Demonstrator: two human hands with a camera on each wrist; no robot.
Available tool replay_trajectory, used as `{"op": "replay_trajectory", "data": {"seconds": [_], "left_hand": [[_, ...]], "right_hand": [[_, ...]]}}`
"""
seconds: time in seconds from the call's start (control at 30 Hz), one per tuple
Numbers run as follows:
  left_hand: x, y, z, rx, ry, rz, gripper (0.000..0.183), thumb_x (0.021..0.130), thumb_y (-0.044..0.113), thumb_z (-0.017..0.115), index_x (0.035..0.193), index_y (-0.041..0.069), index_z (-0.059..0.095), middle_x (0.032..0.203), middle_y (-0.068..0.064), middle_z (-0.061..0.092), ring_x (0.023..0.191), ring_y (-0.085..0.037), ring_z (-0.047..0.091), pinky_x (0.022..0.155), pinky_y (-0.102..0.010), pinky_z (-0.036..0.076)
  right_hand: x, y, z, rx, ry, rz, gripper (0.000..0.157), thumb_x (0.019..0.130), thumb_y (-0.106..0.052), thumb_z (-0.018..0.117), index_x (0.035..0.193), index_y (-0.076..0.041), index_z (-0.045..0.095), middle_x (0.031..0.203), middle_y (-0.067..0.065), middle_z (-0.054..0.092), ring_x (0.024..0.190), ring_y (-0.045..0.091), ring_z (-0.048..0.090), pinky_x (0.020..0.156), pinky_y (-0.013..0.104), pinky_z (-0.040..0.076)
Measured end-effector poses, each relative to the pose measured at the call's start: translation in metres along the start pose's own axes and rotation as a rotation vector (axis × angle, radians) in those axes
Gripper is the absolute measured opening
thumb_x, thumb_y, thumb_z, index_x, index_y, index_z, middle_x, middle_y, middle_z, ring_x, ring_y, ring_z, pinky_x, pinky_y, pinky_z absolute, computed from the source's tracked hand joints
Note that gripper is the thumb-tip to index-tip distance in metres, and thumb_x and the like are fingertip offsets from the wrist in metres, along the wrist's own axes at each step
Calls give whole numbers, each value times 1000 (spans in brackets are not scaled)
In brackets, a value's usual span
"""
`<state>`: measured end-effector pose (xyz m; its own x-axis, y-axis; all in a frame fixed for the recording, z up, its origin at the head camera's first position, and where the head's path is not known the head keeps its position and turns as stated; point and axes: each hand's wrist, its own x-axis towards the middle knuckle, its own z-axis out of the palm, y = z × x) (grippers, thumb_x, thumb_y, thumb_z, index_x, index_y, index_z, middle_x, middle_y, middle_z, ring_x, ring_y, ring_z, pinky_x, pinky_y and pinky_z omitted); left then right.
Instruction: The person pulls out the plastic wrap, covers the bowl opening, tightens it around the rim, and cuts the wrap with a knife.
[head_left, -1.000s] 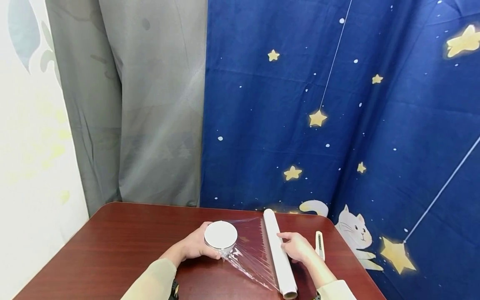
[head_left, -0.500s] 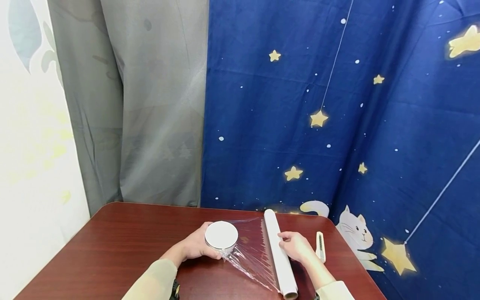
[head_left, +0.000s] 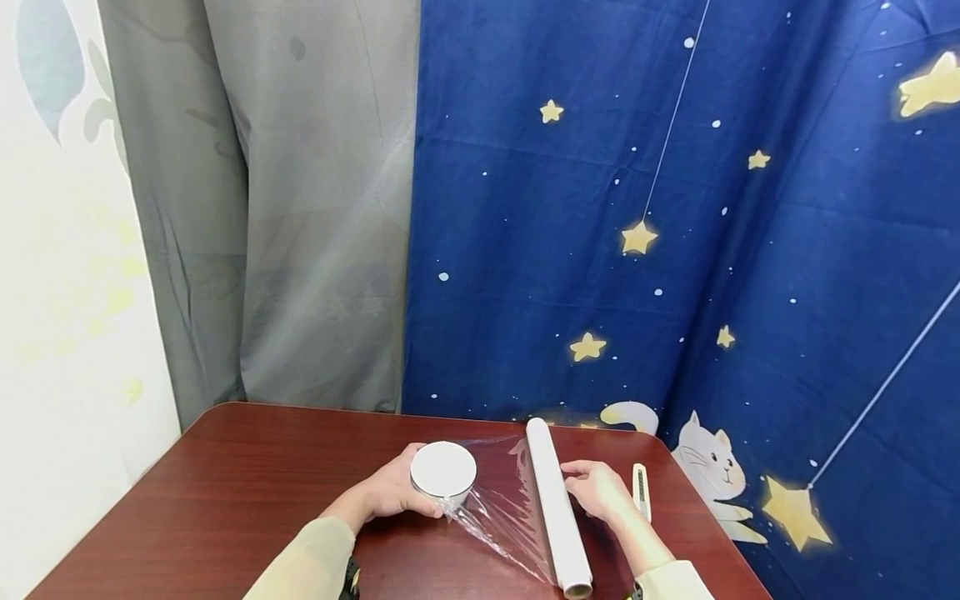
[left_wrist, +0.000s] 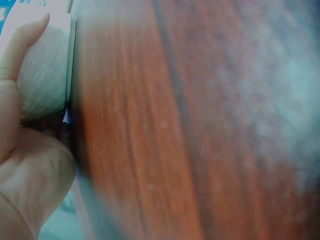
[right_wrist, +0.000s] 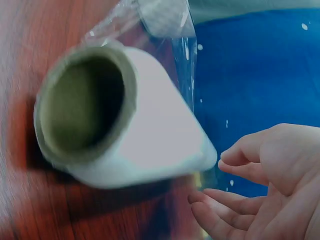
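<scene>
A round white-topped container [head_left: 443, 469] stands on the table, gripped by my left hand [head_left: 393, 485] from its left side. The left wrist view shows the thumb lying along the wrapped side of the container [left_wrist: 47, 70]. Clear plastic wrap [head_left: 501, 504] stretches from it, creased along the near edge, to a white roll of plastic wrap [head_left: 558, 508] lying on the table. Just right of that roll is my right hand [head_left: 600, 490], its fingers loosely bent and holding nothing. In the right wrist view the fingertips are beside the roll [right_wrist: 160, 120]; whether they touch it is unclear.
A white utility knife [head_left: 641, 490] lies right of my right hand, partly hidden by it. The reddish-brown table [head_left: 247, 475] extends to the left. Grey [head_left: 322, 208] and star-patterned blue curtains [head_left: 525, 250] hang behind its far edge.
My right hand has come off the roll to its right. The roll has turned or shifted slightly left, and the wrap looks slacker beside it. My left hand stays on the container.
</scene>
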<state>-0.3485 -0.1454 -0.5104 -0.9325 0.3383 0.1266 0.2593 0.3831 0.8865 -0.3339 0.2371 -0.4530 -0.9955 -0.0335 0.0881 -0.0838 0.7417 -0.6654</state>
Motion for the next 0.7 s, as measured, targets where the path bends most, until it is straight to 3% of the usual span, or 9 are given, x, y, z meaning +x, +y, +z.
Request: {"op": "replay_trajectory", "data": {"seconds": [0.1, 0.17, 0.3, 0.37, 0.43, 0.53, 0.63, 0.7], "left_hand": [[1, -2, 0, -7, -3, 5, 109, 64, 15, 104, 152, -1, 42, 143, -14, 64, 125, -25, 61, 112, -46, 47], [2, -4, 0, -13, -5, 9, 109, 64, 14, 104, 153, -1, 41, 143, -14, 64, 126, -25, 60, 111, -46, 47], [3, -4, 0, -19, -6, 14, 109, 64, 14, 104, 153, -1, 41, 143, -13, 64, 126, -25, 60, 112, -47, 47], [3, -4, 0, -18, -5, 14, 109, 64, 14, 104, 153, 0, 42, 143, -13, 64, 126, -24, 60, 112, -47, 46], [3, -3, 0, -17, -4, 16, 109, 64, 14, 104, 153, 0, 42, 143, -13, 64, 125, -24, 60, 112, -47, 46], [2, -3, 0, -17, -4, 21, 109, 64, 14, 103, 153, 0, 42, 143, -13, 64, 125, -25, 61, 112, -48, 46], [2, -3, 0, -18, -7, 17, 109, 65, 15, 103, 152, -1, 41, 143, -14, 64, 125, -25, 61, 112, -47, 46], [2, -4, 0, -16, -6, 9, 109, 64, 16, 104, 152, 0, 42, 143, -14, 64, 125, -25, 61, 112, -47, 47]], "right_hand": [[3, 8, -5, -3, 19, 21, 40, 97, -12, 64, 133, -2, 76, 67, 0, 62, 49, 13, 49, 51, 29, 46], [6, 16, -10, -17, 36, 38, 39, 98, -12, 64, 133, -1, 75, 64, 3, 61, 49, 16, 53, 52, 32, 48], [12, 33, -22, -137, 95, 61, 36, 99, -15, 66, 130, 1, 76, 99, 20, 78, 82, 33, 69, 77, 47, 61], [14, 42, -29, -214, 130, 91, 38, 99, -18, 66, 130, 3, 74, 119, 28, 75, 104, 43, 67, 93, 57, 59], [15, 51, -34, -264, 152, 168, 46, 100, -23, 66, 133, 9, 68, 127, 37, 66, 115, 52, 62, 98, 66, 55], [18, 63, -37, -305, 168, 310, 60, 99, -31, 66, 131, 19, 55, 123, 47, 53, 117, 61, 56, 97, 70, 54], [21, 74, -35, -302, 156, 427, 68, 99, -38, 69, 121, 23, 47, 117, 49, 48, 115, 64, 55, 95, 70, 54], [22, 80, -34, -302, 135, 460, 71, 99, -42, 71, 117, 23, 47, 116, 49, 49, 113, 61, 58, 96, 69, 55]]}}
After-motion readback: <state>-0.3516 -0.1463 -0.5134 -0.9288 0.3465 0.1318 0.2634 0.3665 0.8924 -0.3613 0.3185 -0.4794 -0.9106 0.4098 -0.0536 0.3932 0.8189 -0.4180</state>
